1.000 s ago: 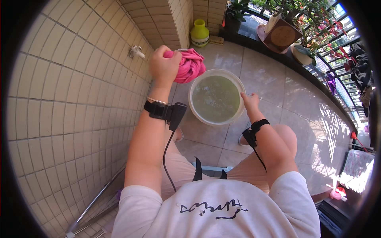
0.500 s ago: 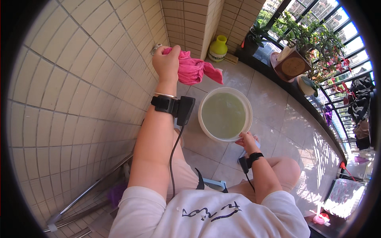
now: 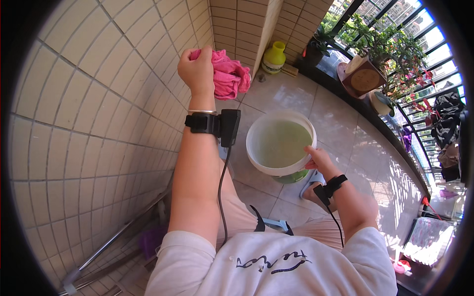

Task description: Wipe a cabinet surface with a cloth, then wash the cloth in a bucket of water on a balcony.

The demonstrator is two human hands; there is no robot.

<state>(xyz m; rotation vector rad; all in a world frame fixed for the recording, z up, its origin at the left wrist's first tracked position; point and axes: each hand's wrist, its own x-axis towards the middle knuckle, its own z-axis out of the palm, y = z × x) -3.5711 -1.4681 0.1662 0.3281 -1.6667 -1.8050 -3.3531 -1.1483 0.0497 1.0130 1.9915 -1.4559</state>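
Two hands, head view: both busy.
Left hand (image 3: 196, 69): closed around pink cloth (image 3: 228, 75), raised against tiled wall (image 3: 89, 113) at left.
Right hand (image 3: 320, 159): fingers grip near rim of white bucket (image 3: 256, 158), cloudy water inside.
Floor (image 3: 340, 123): pale tiles, sunlit at right.
Far: yellow bottle (image 3: 273, 56), potted plants (image 3: 375, 54) along railing.

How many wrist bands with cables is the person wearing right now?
2. One black band sits on the raised left wrist below the pink cloth; the other band is on the right wrist beside the bucket.
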